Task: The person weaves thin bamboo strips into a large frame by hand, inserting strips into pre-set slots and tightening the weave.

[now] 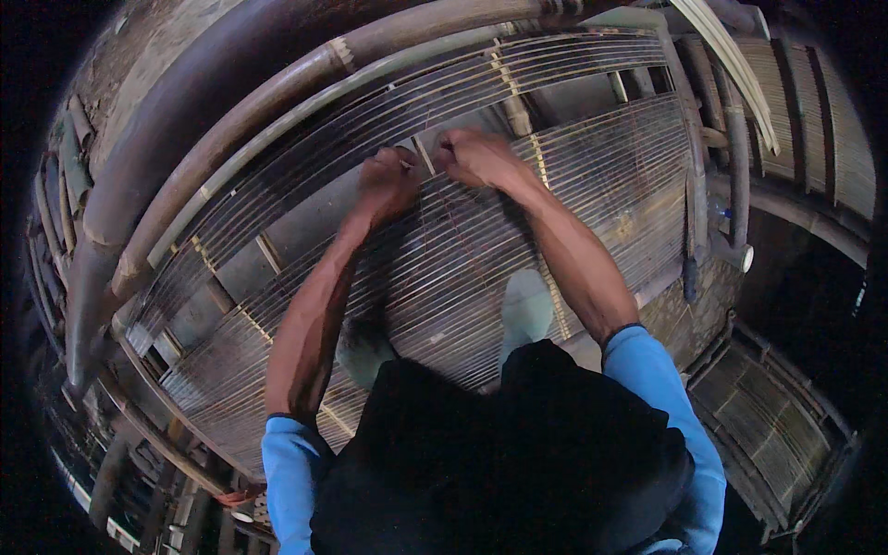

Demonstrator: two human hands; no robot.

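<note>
Both my arms reach forward over a wide rack of thin bamboo slats set inside a bamboo frame. My left hand is closed, its fingers curled together near the far part of the slats. Close on its right, my right hand is also closed, thumb and fingers pinched. A short pale strip crosses the slats in the gap between the hands. Thin reddish threads run across the slats below them. Whatever the fingertips hold is too small or hidden to name.
Thick bamboo poles curve along the far side. My feet in pale socks show among the slats. Bundled pale strips hang at the upper right, and a smaller slatted bamboo rack stands at the lower right.
</note>
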